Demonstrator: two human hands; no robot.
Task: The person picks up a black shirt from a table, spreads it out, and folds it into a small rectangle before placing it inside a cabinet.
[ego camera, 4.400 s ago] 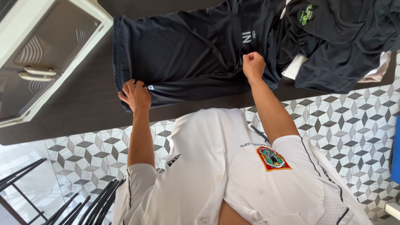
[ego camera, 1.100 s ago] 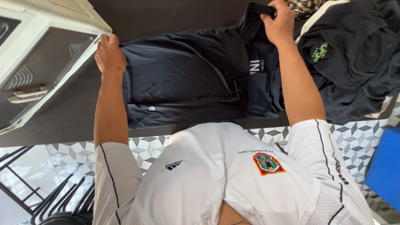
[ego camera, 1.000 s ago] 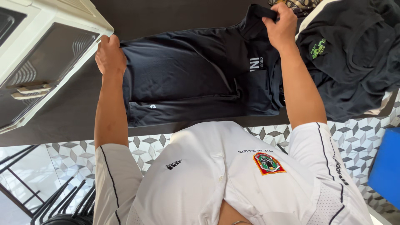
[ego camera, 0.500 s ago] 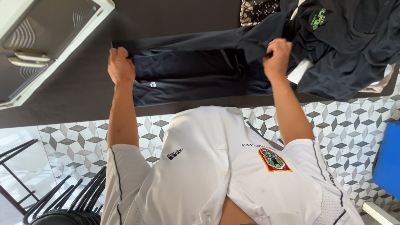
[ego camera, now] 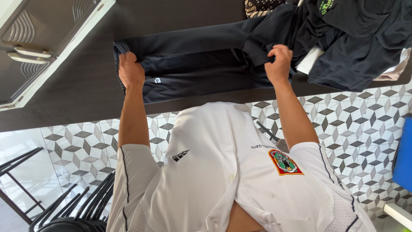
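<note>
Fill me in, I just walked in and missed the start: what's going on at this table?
A person in a white shirt is folding a dark garment on a dark table. The left hand grips one end and the right hand grips the other, with the far edge brought over toward the near edge. More dark clothes lie in a heap just past the right hand, and a white cabinet sits by the left.

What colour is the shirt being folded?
The shirt is very dark navy, nearly black; the head view shows it.
</note>
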